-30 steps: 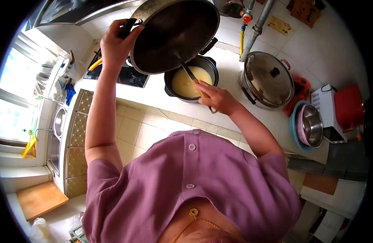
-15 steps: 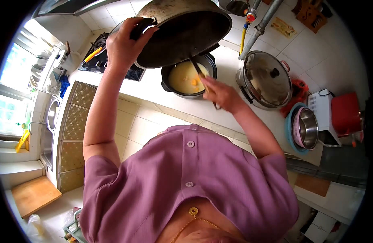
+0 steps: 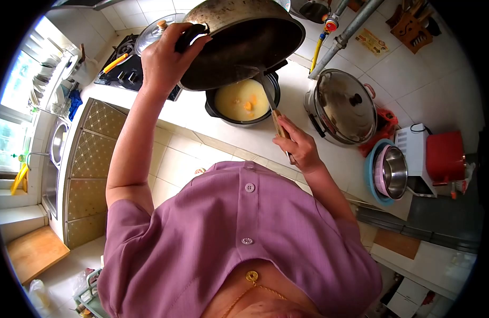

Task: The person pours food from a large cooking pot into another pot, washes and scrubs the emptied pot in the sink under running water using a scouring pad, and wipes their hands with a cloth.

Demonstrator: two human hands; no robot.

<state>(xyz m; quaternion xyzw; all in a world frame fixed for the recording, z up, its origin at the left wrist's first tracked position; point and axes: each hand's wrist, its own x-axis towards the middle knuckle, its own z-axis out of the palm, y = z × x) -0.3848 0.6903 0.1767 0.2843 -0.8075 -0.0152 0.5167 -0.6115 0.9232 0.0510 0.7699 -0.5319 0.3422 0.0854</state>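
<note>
My left hand (image 3: 167, 58) grips the black side handle of a large dark wok (image 3: 244, 50), which is tilted on its side with its mouth facing down over a black pot (image 3: 213, 108). In that pot lies a pale yellowish soup (image 3: 234, 100) with several orange chunks. My right hand (image 3: 300, 146) is closed around the wooden handle of a metal spatula (image 3: 271, 99), whose blade reaches up against the wok's inside near the lower rim. The pot stands on the white counter, partly covered by the wok.
Right of the pot is a steel pot with a glass lid (image 3: 348, 106), then nested basins (image 3: 395, 172) and a red box (image 3: 445, 157). A gas stove (image 3: 129, 74) and another glass lid (image 3: 151, 37) are at the left. Pipes (image 3: 342, 42) rise behind the counter.
My right hand has moved down and slightly right with the spatula, whose blade now shows against the wok's inside. The wok stays tilted in my left hand. The view has shifted slightly.
</note>
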